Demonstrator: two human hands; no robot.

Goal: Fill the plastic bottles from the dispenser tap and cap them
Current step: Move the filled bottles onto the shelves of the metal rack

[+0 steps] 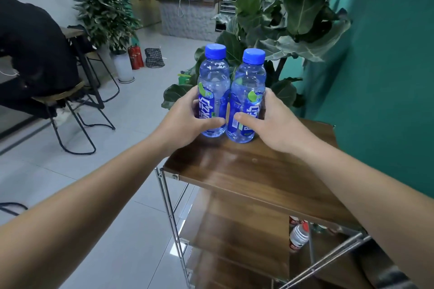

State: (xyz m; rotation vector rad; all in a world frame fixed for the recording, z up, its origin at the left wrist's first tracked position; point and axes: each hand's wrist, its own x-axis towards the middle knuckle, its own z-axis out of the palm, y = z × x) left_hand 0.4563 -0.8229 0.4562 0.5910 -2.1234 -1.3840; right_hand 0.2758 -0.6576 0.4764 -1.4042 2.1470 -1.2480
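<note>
**Both bottles capped and standing; fill level not readable**

Nearest the lens I log the two bare forearms, reaching forward from the bottom corners toward the far end of the shelf unit.

Shelf unit (246,171): wood top on a chrome frame, lower shelves below. It carries both task bottles at its far end, in front of a big-leafed plant (293,7) against the teal wall.

Left hand (187,117): fingers and thumb wrapped round the lower body of the left bottle (214,91), grasping it.

Right hand (270,119): thumb across the label, fingers behind, grasping the right bottle (249,98).

The bottles stand upright, side by side, touching or nearly so, bases at the shelf top; I cannot tell if they are fully set down.

Caps: left cap (215,51) and right cap (253,56), both blue, both seated on the necks.

Progress, my judgement: capping looks done on both. The bodies are clear with no waterline I can pick out, so full or empty is undecided. No dispenser tap in view. A spare bottle (298,237) lies on a lower shelf.
</note>
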